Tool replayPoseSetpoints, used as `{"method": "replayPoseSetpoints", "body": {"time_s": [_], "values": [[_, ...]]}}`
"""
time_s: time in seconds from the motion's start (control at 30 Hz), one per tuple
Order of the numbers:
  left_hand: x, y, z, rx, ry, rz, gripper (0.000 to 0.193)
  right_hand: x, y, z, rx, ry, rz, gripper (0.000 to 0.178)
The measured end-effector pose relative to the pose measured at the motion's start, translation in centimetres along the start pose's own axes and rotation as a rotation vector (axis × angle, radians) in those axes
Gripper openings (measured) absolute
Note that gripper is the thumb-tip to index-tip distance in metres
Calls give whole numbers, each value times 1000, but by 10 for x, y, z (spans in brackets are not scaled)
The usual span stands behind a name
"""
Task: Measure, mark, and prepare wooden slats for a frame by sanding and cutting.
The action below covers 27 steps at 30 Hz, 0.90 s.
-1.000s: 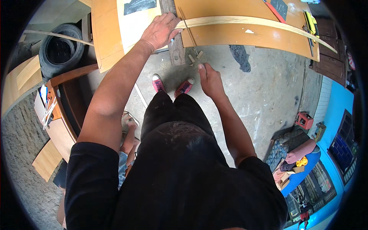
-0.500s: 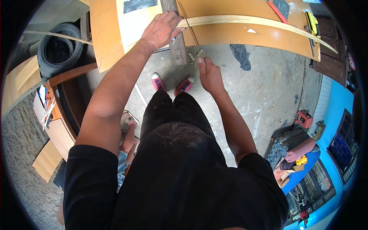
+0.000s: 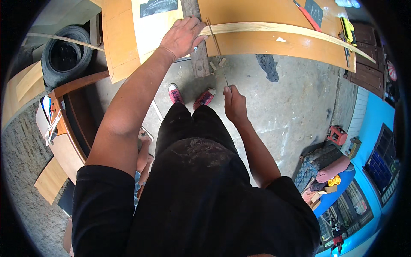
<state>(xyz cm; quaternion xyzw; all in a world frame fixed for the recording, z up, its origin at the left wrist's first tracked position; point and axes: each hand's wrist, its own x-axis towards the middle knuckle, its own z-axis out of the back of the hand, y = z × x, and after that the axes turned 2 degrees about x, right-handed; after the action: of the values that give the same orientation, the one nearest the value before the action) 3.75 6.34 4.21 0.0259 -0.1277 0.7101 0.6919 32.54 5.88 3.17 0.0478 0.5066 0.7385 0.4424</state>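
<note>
My left hand (image 3: 182, 37) is closed over the near end of a long pale wooden strip (image 3: 274, 28), holding it down on a dark, worn plank (image 3: 199, 65). In my right hand (image 3: 236, 104) is a saw (image 3: 217, 46), seen edge-on as a thin line. Its blade crosses the strip just right of my left fingers. The saw's handle is hidden inside my closed fist. Below the blade, a couple of small wood offcuts (image 3: 212, 66) lie on the floor by the plank's end.
An orange-brown tabletop (image 3: 248, 45) bears the work, with a red-handled tool (image 3: 309, 17) and a yellow tool (image 3: 349, 31) at the right. Tyres (image 3: 66, 53) stand at left. Black cloth (image 3: 268, 67) lies on the floor. Another person's leg (image 3: 144, 156) shows beside my left arm.
My right hand has drawn back toward my body with the saw, exposing more blade below the table edge. The left hand stays on the strip.
</note>
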Motion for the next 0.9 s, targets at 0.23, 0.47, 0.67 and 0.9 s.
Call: {"method": "replayPoseSetpoints", "body": {"time_s": [0.23,0.47,0.67,0.9], "values": [[4,-1,0,-20,-2,-21,39,57,26,7,-96,-52,131,33],[0,1,0,-27,6,4,38,14,10,0,-60,-20,-7,32],[1,2,1,-42,36,21,38,9,15,8,-19,-26,37,33],[3,2,1,-42,46,16,38,40,26,6,-39,-55,52,36]]}}
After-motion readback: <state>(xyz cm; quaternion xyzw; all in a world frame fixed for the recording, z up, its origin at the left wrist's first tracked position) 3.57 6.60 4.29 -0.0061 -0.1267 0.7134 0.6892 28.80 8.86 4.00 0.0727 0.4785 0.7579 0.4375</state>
